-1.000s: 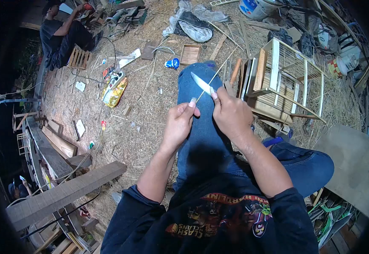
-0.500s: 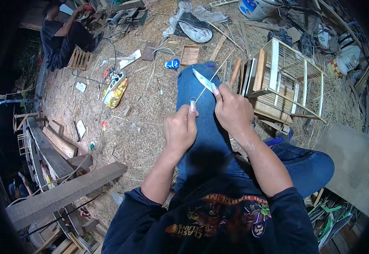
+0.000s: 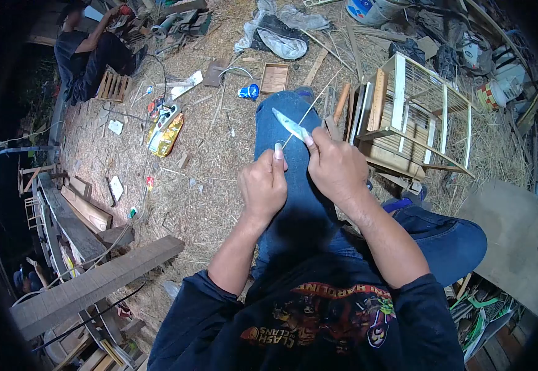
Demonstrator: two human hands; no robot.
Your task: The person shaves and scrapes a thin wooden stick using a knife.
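Observation:
Over my raised knee, my right hand (image 3: 338, 166) is closed round the handle of a knife (image 3: 289, 125), its blade pointing up and to the left. The blade lies across a thin wooden stick (image 3: 309, 110). My left hand (image 3: 264, 183) pinches the near end of that stick, thumb on top. From there the stick slants away up and to the right, past the knee. The knife's handle is hidden inside my right fist. To the right of my knee stands a wooden birdcage (image 3: 414, 117) with thin bars.
Wood shavings cover the ground. A blue cup (image 3: 249, 92) and a small wooden box (image 3: 275, 78) lie beyond my knee. A power strip (image 3: 167, 116) sits at left on a yellow packet. A thick beam (image 3: 102, 284) juts in at lower left. Another person (image 3: 89, 52) sits at upper left.
The knife has shifted a little left and down along the stick, toward my left hand, and its blade lies flatter. My left hand keeps its pinch nearly in place.

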